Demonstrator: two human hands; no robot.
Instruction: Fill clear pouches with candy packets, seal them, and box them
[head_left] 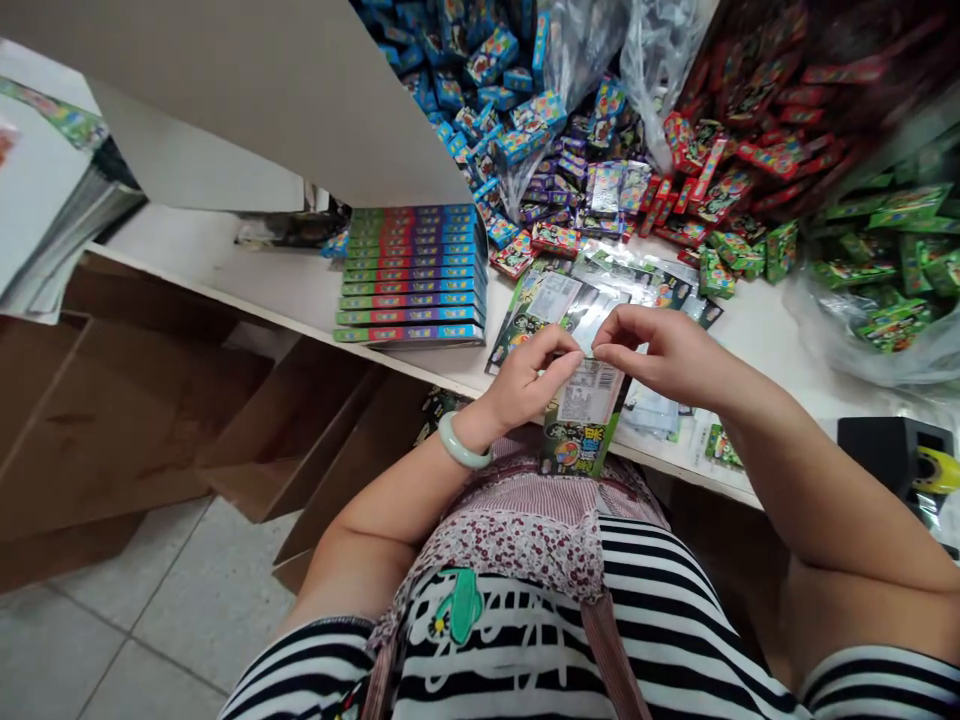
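My left hand (536, 375) and my right hand (652, 345) pinch the top edge of a printed packaging bag (583, 420) between thumbs and fingertips. The bag is black and green with a pale label and barcode. It hangs over the table's front edge, close to my apron. Beneath and behind my hands lie several more flat printed bags (540, 300), overlapping on the white table. Just left of them stands a row of multicoloured boxes (412, 275), striped green, red, purple and blue.
Loose small boxes are heaped at the back: blue (450, 90), purple (574, 180), red (780, 150) and green (900, 240). A black tape dispenser (877, 450) sits at right. Open cardboard cartons (150, 400) stand below the table at left. A grey panel (300, 90) rises at back left.
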